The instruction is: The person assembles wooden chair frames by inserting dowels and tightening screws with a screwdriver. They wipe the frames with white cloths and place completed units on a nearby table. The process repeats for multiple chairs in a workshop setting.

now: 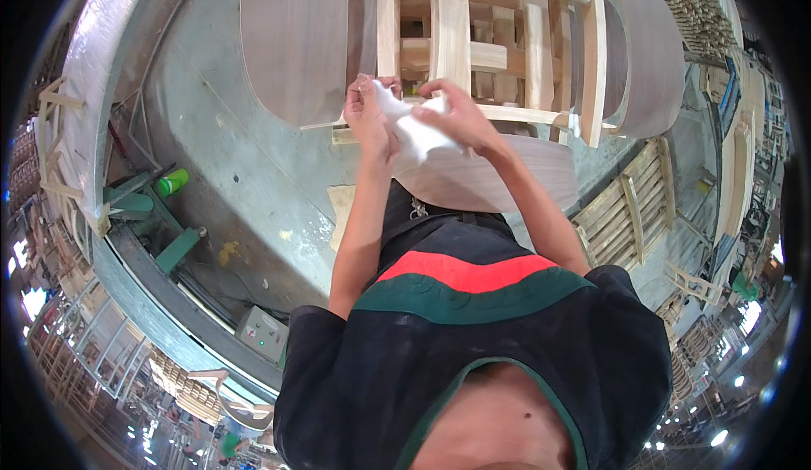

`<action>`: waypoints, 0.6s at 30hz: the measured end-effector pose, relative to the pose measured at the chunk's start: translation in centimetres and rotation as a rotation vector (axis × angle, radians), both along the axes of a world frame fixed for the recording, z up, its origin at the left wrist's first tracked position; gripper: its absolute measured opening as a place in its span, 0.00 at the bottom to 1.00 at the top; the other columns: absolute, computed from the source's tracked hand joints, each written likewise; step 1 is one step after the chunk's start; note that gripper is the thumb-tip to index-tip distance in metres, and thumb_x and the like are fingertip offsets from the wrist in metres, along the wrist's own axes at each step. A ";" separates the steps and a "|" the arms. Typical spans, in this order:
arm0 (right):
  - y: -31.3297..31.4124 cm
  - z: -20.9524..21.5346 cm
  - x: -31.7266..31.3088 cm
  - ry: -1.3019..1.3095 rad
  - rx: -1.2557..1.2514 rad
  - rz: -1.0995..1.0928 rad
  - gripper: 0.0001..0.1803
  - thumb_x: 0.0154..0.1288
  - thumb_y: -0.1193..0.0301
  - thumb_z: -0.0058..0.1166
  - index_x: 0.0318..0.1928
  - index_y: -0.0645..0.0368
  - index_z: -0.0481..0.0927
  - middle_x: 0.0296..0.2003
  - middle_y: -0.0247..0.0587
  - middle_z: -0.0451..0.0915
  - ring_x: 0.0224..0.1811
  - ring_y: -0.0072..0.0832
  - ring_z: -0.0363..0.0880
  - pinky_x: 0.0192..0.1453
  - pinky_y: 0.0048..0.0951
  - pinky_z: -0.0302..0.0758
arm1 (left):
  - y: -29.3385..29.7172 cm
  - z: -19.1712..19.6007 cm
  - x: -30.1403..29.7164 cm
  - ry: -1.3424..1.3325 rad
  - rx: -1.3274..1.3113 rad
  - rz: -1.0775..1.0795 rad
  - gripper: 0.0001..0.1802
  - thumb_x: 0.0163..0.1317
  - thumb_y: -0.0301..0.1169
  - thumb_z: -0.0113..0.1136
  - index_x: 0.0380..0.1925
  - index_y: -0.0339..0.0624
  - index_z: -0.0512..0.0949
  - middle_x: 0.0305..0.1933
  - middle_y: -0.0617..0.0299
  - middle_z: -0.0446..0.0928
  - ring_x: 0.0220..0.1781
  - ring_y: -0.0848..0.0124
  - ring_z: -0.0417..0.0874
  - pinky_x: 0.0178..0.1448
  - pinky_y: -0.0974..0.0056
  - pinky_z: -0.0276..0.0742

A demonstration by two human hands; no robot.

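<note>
My left hand (368, 114) and my right hand (466, 117) come together just in front of my body, at the near edge of a stack of pale wooden frames (451, 27). Between them is a crumpled white cloth (416, 138), partly blurred. The left fingers are pinched on its upper left part. My right hand is closed on its right side, with the thumb over it. Beneath the cloth lies a curved brown wood panel (515, 170). A small white piece (574, 124) rests at the frame's near right corner.
Larger rounded wood panels stand on the left (294, 43) and right (655, 56) of the frames. A slatted wooden piece (625, 204) lies on the floor at right. At lower left are a machine bench (156, 288), a control box (263, 333) and a green cup (173, 183).
</note>
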State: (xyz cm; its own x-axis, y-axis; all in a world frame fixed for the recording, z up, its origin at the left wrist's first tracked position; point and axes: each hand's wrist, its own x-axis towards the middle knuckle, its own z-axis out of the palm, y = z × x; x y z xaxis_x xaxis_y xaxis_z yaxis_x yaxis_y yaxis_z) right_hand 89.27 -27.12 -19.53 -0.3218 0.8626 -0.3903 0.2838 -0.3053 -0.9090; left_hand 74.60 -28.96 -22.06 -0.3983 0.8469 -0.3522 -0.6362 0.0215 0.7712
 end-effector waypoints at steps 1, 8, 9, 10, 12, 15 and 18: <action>-0.4 -0.7 -0.8 -0.034 0.129 0.121 0.17 0.59 0.63 0.62 0.45 0.60 0.77 0.37 0.33 0.79 0.35 0.18 0.74 0.38 0.21 0.71 | -0.2 -0.1 0.1 -0.003 0.025 0.023 0.12 0.67 0.39 0.54 0.38 0.40 0.71 0.35 0.55 0.79 0.39 0.67 0.81 0.46 0.62 0.79; 1.7 -4.7 1.9 -0.235 -0.217 0.003 0.19 0.55 0.57 0.64 0.38 0.61 0.84 0.30 0.39 0.82 0.33 0.22 0.77 0.41 0.26 0.73 | -2.2 -4.1 -1.7 1.147 -0.106 0.019 0.20 0.61 0.39 0.61 0.46 0.37 0.72 0.41 0.52 0.79 0.42 0.60 0.81 0.48 0.58 0.75; 2.4 -5.7 3.1 -0.392 -0.208 0.029 0.19 0.55 0.57 0.64 0.39 0.60 0.85 0.31 0.42 0.82 0.34 0.24 0.78 0.42 0.28 0.73 | -2.8 -5.4 -2.0 1.172 -0.153 -0.125 0.23 0.58 0.39 0.63 0.49 0.35 0.71 0.42 0.49 0.79 0.43 0.56 0.80 0.49 0.56 0.74; 3.1 -5.9 3.8 -0.404 -0.284 0.083 0.22 0.51 0.55 0.65 0.40 0.59 0.85 0.34 0.49 0.83 0.36 0.31 0.81 0.45 0.31 0.74 | -3.4 -7.1 -2.2 1.193 -0.197 -0.272 0.27 0.56 0.38 0.64 0.51 0.34 0.70 0.42 0.45 0.78 0.43 0.53 0.79 0.49 0.54 0.73; 3.6 -7.8 3.9 -0.466 -0.124 0.269 0.22 0.49 0.54 0.66 0.39 0.58 0.85 0.35 0.50 0.83 0.38 0.36 0.82 0.46 0.33 0.75 | -3.5 -7.6 -2.4 1.241 -0.276 -0.457 0.30 0.53 0.36 0.64 0.54 0.31 0.69 0.43 0.41 0.77 0.45 0.49 0.78 0.50 0.53 0.73; 2.9 -11.8 2.7 -0.586 0.257 0.400 0.22 0.43 0.51 0.67 0.33 0.55 0.85 0.34 0.48 0.82 0.40 0.46 0.80 0.49 0.40 0.76 | -3.0 -5.6 -1.6 1.273 -0.350 -0.521 0.30 0.53 0.33 0.64 0.55 0.30 0.70 0.43 0.39 0.77 0.47 0.46 0.78 0.51 0.53 0.73; 4.2 -11.6 -1.3 -0.537 0.060 0.566 0.21 0.46 0.56 0.66 0.38 0.56 0.85 0.38 0.55 0.81 0.43 0.46 0.80 0.50 0.37 0.74 | -3.0 -5.0 -1.6 1.194 -0.358 -0.502 0.29 0.52 0.32 0.64 0.54 0.31 0.71 0.42 0.39 0.77 0.47 0.47 0.78 0.52 0.55 0.73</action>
State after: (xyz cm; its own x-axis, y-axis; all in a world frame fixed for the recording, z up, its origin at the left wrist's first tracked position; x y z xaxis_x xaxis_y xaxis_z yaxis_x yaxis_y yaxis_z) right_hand 88.00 -22.92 -31.10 -0.4996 0.6482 -0.5747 0.7871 0.0626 -0.6137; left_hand 72.99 -31.98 -27.04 -0.2907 0.9258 -0.2415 0.5527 0.3685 0.7475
